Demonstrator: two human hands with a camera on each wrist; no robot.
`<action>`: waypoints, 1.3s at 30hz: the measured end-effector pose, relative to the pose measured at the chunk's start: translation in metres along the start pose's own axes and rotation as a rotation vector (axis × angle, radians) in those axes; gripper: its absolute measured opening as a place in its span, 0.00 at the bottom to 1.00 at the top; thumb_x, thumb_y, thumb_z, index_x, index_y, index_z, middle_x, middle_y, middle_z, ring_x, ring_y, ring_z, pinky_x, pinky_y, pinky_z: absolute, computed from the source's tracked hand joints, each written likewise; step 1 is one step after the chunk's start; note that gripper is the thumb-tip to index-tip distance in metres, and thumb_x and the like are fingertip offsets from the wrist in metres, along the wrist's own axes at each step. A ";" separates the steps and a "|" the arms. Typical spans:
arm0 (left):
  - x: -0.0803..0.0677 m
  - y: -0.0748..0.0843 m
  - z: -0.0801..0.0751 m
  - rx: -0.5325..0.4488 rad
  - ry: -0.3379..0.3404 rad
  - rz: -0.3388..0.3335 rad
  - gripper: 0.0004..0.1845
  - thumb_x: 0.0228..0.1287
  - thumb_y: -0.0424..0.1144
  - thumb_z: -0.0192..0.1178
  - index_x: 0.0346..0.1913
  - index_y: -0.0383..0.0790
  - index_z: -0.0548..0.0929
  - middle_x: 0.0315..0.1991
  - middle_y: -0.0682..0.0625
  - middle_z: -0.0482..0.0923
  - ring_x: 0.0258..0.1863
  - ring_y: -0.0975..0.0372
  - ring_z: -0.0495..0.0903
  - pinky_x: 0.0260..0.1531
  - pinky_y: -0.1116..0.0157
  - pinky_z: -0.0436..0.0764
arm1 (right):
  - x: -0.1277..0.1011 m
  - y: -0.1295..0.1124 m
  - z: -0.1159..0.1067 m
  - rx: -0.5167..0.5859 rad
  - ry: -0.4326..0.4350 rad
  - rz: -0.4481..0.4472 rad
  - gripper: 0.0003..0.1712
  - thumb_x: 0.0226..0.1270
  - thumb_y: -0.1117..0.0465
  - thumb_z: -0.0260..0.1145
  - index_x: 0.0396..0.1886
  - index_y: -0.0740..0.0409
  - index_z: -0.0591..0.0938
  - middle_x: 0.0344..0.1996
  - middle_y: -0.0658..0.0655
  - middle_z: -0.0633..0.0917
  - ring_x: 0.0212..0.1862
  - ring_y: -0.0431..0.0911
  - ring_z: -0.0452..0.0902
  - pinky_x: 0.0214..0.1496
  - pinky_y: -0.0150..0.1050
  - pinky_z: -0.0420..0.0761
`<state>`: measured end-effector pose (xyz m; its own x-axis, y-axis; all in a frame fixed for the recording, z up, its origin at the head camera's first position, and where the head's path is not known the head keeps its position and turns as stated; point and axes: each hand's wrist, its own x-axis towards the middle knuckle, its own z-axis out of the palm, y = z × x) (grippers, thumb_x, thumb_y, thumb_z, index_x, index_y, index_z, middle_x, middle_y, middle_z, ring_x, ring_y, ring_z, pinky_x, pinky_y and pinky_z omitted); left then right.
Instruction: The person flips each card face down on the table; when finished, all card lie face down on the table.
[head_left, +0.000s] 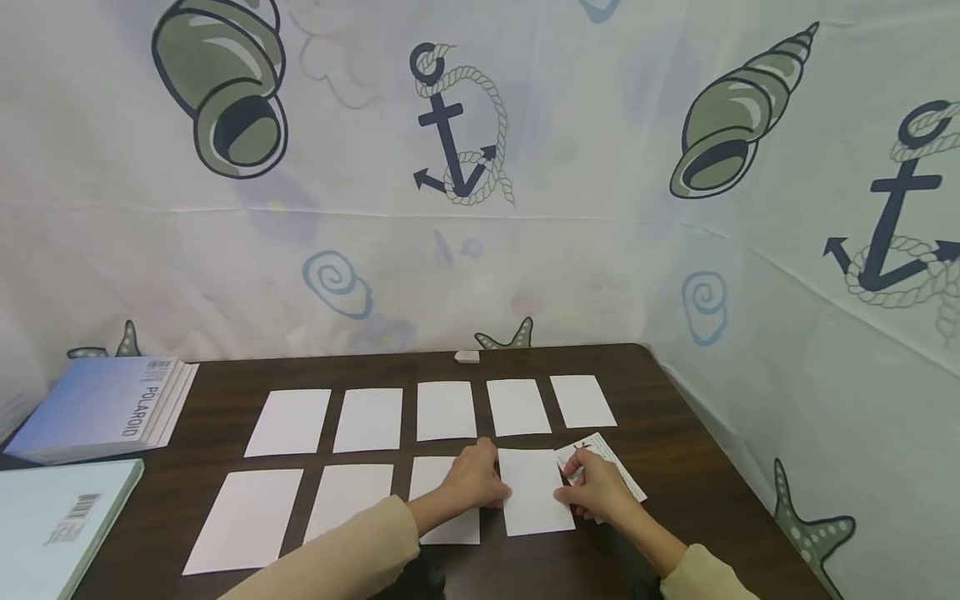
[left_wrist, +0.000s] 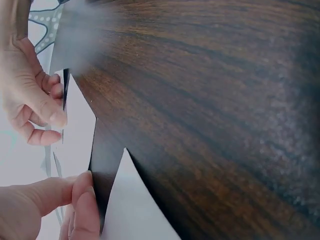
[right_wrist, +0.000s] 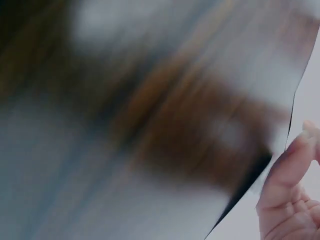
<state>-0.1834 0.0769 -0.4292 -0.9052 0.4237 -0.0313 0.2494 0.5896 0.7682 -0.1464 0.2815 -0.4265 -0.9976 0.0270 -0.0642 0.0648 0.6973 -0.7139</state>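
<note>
A blank white card (head_left: 537,492) lies between my hands in the front row on the dark table. My left hand (head_left: 472,475) pinches its left edge with thumb and finger; the left wrist view also shows this pinch (left_wrist: 82,185). My right hand (head_left: 596,483) has its thumb at the right edge of that card. Its other fingers curl over a white card with small printed marks (head_left: 618,467), which sits at a slant under the hand and is partly hidden. The right wrist view is mostly blurred, with the right hand's fingers (right_wrist: 292,175) at its right side.
White cards lie in two rows, including one at the back right (head_left: 582,401) and one at the front left (head_left: 243,521). A blue book stack (head_left: 90,408) and a pale book (head_left: 60,525) occupy the left. A small white block (head_left: 467,357) sits at the back edge.
</note>
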 end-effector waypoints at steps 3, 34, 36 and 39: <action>0.000 0.001 0.000 0.021 -0.004 -0.016 0.22 0.42 0.25 0.70 0.41 0.25 0.70 0.12 0.51 0.73 0.09 0.65 0.75 0.12 0.71 0.72 | 0.008 0.007 -0.010 0.009 0.065 0.009 0.13 0.50 0.68 0.72 0.31 0.63 0.76 0.14 0.50 0.74 0.14 0.39 0.68 0.15 0.30 0.71; 0.010 0.007 -0.004 0.030 -0.100 -0.075 0.30 0.42 0.24 0.70 0.51 0.28 0.70 0.15 0.50 0.75 0.09 0.64 0.76 0.13 0.71 0.77 | 0.051 0.055 -0.056 -0.043 -0.009 0.023 0.21 0.49 0.73 0.70 0.43 0.65 0.73 0.24 0.55 0.70 0.28 0.45 0.65 0.26 0.34 0.67; 0.010 0.007 -0.003 0.033 -0.101 -0.077 0.29 0.42 0.24 0.70 0.51 0.29 0.70 0.15 0.51 0.75 0.10 0.64 0.76 0.13 0.71 0.77 | 0.050 0.055 -0.056 -0.034 -0.001 0.025 0.21 0.49 0.73 0.70 0.42 0.65 0.71 0.25 0.55 0.70 0.29 0.45 0.65 0.28 0.34 0.66; 0.010 0.006 -0.002 0.032 -0.101 -0.074 0.29 0.42 0.24 0.70 0.51 0.29 0.70 0.15 0.51 0.75 0.09 0.64 0.76 0.13 0.71 0.77 | 0.047 0.058 -0.057 -0.015 0.013 0.017 0.21 0.49 0.74 0.70 0.39 0.66 0.69 0.27 0.56 0.69 0.31 0.45 0.65 0.29 0.35 0.66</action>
<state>-0.1918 0.0829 -0.4239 -0.8828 0.4444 -0.1521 0.1958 0.6425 0.7409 -0.1913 0.3635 -0.4311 -0.9966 0.0486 -0.0669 0.0816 0.7072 -0.7022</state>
